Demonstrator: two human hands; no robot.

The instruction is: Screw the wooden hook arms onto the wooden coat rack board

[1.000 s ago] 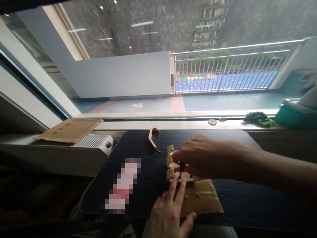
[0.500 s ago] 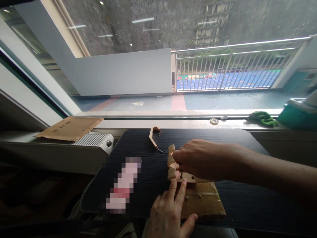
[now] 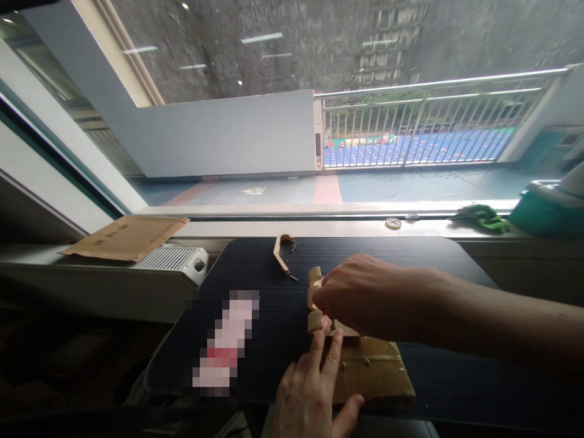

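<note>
My left hand (image 3: 308,386) lies palm down at the front of the dark table, its fingers spread. Its index and middle fingertips press on a curved wooden hook (image 3: 315,322), on either side of a dark screw (image 3: 333,323). Closed just above that screw is my right hand (image 3: 365,292), its fingers curled; whatever they grip is hidden. Several such hooks sit side by side against a yellowish wooden board (image 3: 378,371), partly covered by my right hand. Farther back lies a separate wooden hook (image 3: 278,254) with a small screw (image 3: 293,278) at its lower end.
A blurred pink item (image 3: 228,340) lies on the left of the black table (image 3: 269,353). Behind, the windowsill (image 3: 347,229) carries a tape roll (image 3: 393,223) and a green cloth (image 3: 483,218). At left, a brown envelope (image 3: 128,234) rests over a white radiator (image 3: 176,258).
My right fist has turned slightly and shifted a little left over the screw. My left hand keeps its place on the hook.
</note>
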